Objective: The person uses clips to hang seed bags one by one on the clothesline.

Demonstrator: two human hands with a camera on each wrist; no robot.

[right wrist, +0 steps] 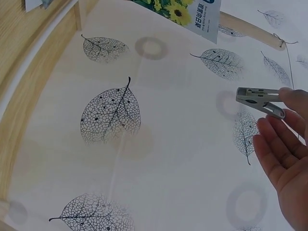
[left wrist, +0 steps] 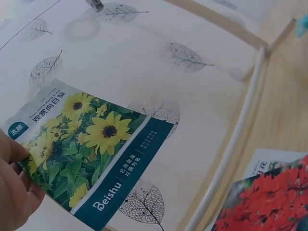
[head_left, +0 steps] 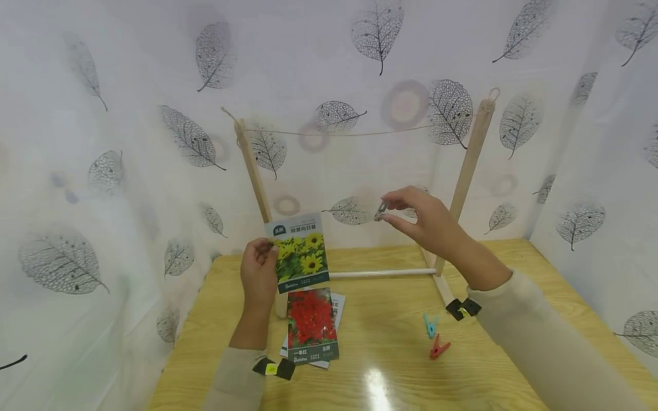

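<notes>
My left hand (head_left: 259, 271) pinches the left edge of a sunflower seed packet (head_left: 302, 254), its yellow-flower front facing me. In the left wrist view the same packet (left wrist: 91, 149) tilts, with thumb and fingers at its lower left side. My right hand (head_left: 424, 220) holds a grey clothespin (head_left: 381, 210) between thumb and fingertips, apart from the packet. Seen from the right wrist, the clothespin (right wrist: 260, 100) points away from the hand. Above both hands a thin string (head_left: 349, 134) runs between two wooden posts.
A red-flower seed packet (head_left: 312, 325) lies on other packets on the wooden table (head_left: 380, 342). To the right lie a blue clothespin (head_left: 430, 325) and a red clothespin (head_left: 438, 347). The frame has a left post (head_left: 253, 171), a right post (head_left: 472, 154) and a white crossbar (head_left: 382, 274).
</notes>
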